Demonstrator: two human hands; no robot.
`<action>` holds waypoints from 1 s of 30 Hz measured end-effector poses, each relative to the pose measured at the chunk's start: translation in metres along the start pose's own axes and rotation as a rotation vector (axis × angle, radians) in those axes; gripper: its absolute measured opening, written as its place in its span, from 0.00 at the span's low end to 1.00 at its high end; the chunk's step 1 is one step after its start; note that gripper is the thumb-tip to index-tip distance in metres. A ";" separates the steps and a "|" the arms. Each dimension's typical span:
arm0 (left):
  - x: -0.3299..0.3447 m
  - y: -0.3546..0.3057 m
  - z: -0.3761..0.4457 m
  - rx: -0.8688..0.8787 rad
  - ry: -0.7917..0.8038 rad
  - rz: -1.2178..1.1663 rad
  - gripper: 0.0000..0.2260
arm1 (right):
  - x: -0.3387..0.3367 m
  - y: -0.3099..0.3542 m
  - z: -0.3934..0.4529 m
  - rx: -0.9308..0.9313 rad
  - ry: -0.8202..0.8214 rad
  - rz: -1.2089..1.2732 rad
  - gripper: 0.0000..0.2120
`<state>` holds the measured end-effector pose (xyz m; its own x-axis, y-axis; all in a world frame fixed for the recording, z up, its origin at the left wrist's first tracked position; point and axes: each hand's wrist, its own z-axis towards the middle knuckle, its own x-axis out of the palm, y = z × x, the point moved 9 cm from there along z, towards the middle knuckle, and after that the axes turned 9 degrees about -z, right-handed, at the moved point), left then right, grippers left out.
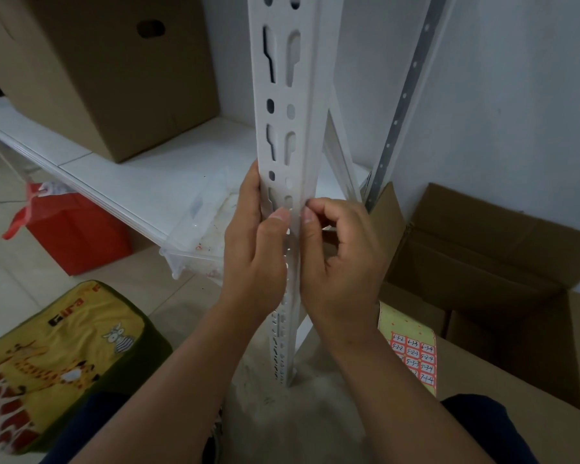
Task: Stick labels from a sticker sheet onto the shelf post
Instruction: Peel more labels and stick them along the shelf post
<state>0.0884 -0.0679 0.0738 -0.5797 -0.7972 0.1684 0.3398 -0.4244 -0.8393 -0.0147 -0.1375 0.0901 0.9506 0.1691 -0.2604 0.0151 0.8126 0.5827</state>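
Left hand (252,259) gripping shelf post (287,135), right hand (340,262) fingers curled against it

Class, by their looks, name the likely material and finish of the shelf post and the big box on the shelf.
Shelf post: probably metal, painted matt white; thin folded angle with punched slots. Big box: brown corrugated cardboard, dull; folded edges and a cut handle hole.

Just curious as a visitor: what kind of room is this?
Probably a storeroom: a white slotted shelf post, cardboard boxes on and beside the shelf, and a sheet of numbered labels.
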 end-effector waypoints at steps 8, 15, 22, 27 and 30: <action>0.001 0.001 0.000 0.008 -0.029 -0.020 0.26 | 0.002 -0.002 -0.001 0.003 -0.026 -0.013 0.05; -0.001 -0.005 0.001 0.054 0.002 0.015 0.27 | 0.004 -0.012 -0.003 0.104 0.019 0.119 0.10; -0.001 -0.004 0.005 0.079 0.066 0.300 0.32 | 0.010 -0.030 0.002 0.371 0.127 0.368 0.07; -0.008 0.000 0.001 0.117 0.073 0.415 0.34 | 0.012 -0.035 0.008 0.430 0.219 0.420 0.05; -0.015 -0.019 -0.007 0.346 -0.096 0.506 0.23 | 0.010 -0.032 0.008 0.362 0.220 0.331 0.04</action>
<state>0.0857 -0.0452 0.0839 -0.2197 -0.9643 -0.1476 0.7848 -0.0849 -0.6139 -0.0035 -0.1661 0.0752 0.8359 0.5279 -0.1505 -0.1315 0.4587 0.8788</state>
